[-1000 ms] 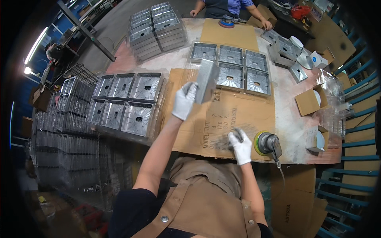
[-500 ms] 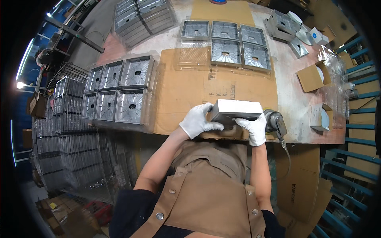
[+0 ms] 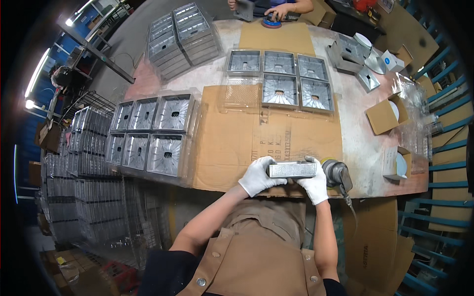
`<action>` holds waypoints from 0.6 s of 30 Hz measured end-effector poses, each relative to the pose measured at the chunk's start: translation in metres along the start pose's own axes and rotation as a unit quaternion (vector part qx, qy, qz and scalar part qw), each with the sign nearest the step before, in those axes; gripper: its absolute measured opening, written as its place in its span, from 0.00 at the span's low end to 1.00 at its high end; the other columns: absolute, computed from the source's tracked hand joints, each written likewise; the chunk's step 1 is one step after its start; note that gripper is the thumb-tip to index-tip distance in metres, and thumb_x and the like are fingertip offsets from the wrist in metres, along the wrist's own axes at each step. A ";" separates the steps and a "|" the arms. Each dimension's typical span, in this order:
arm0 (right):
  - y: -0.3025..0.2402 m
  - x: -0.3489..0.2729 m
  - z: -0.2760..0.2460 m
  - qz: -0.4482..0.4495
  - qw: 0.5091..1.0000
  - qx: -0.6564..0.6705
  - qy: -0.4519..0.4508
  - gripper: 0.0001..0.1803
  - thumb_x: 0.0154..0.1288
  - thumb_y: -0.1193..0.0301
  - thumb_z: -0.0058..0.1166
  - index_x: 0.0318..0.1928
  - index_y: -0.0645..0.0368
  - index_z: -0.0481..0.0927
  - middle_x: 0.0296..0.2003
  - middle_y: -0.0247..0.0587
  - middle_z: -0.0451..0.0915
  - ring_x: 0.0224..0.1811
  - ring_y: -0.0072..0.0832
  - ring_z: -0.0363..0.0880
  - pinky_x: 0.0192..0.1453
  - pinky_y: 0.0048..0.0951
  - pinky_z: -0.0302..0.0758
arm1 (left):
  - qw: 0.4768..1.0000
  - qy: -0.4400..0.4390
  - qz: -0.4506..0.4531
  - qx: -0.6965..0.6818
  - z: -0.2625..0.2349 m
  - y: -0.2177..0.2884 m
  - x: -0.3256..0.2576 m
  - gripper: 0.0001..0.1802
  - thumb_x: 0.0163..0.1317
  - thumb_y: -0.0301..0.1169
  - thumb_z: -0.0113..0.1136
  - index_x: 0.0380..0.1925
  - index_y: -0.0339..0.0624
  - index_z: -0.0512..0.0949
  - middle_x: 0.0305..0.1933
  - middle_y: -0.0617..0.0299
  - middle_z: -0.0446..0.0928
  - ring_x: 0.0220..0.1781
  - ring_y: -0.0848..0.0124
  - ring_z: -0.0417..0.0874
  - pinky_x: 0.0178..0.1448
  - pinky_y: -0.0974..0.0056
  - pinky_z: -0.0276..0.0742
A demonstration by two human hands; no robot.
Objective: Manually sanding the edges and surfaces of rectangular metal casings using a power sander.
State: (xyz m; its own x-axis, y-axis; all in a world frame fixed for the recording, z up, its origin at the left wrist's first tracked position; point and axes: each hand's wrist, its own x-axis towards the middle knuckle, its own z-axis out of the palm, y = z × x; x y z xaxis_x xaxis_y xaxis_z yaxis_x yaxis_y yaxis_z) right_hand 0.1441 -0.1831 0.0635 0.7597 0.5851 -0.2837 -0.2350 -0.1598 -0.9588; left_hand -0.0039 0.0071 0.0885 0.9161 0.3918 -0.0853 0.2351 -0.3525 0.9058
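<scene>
Between my gloved hands is a square, shallow metal box (image 3: 294, 170), tilted so that one narrow side wall faces up. My left hand (image 3: 258, 177) grips its left end with the thumb underneath, and my right hand (image 3: 315, 183) closes around its right end. Just right of my right hand an air sander (image 3: 337, 173) lies at the table's front edge, its hose hanging down. Ahead, a clear plastic tray (image 3: 240, 93) carries several similar boxes (image 3: 279, 90) and has one vacant pocket. More boxes (image 3: 169, 154) fill another tray at my left.
Cardboard (image 3: 224, 148) covers the table's middle. Strapped tray stacks (image 3: 180, 42) stand at the far left. Open cartons (image 3: 387, 116) with round discs line the right side. Across the table, a co-worker's hand (image 3: 280, 11) rests on a blue-padded sander (image 3: 271, 23).
The box has turned, from a bright white face showing to a grey side wall facing up, still in both hands. My view has tilted up, and the co-worker's hands have come into sight.
</scene>
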 end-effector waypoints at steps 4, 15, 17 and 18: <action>-0.047 -0.015 -0.004 -0.077 0.969 -0.236 0.013 0.44 0.53 0.74 0.74 0.71 0.62 0.69 0.57 0.46 0.83 0.59 0.31 0.81 0.65 0.31 0.77 | 0.978 -0.012 -0.042 -0.204 -0.009 0.020 0.010 0.30 0.47 0.36 0.87 0.42 0.38 0.75 0.40 0.60 0.84 0.46 0.76 0.82 0.51 0.64 0.83; -0.046 -0.011 0.006 -0.087 0.982 -0.169 0.019 0.40 0.55 0.77 0.73 0.70 0.61 0.72 0.58 0.43 0.83 0.60 0.27 0.80 0.67 0.30 0.75 | 0.994 0.021 -0.020 -0.104 -0.012 0.012 0.015 0.31 0.43 0.43 0.88 0.38 0.36 0.79 0.37 0.56 0.85 0.41 0.70 0.86 0.49 0.62 0.82; -0.048 -0.014 0.006 -0.085 0.980 -0.178 0.021 0.40 0.54 0.79 0.73 0.69 0.61 0.73 0.57 0.42 0.83 0.59 0.27 0.81 0.66 0.29 0.76 | 0.995 0.007 -0.025 -0.092 -0.012 0.014 0.013 0.31 0.43 0.42 0.88 0.37 0.36 0.79 0.37 0.57 0.84 0.40 0.70 0.85 0.49 0.62 0.82; -0.051 -0.017 0.007 -0.084 0.980 -0.177 0.020 0.40 0.54 0.79 0.73 0.69 0.61 0.73 0.57 0.42 0.83 0.59 0.27 0.81 0.66 0.29 0.76 | 0.995 0.008 -0.028 -0.091 -0.011 0.010 0.010 0.31 0.43 0.42 0.88 0.37 0.36 0.79 0.37 0.57 0.84 0.40 0.70 0.85 0.49 0.62 0.82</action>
State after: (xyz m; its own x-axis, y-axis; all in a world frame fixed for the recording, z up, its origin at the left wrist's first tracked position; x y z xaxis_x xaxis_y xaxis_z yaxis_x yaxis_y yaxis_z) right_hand 0.1391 -0.1796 0.1170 0.7941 0.5967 -0.1155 0.1151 -0.3343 -0.9354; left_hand 0.0046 0.0167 0.1015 0.8982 0.4194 -0.1319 0.2211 -0.1715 0.9600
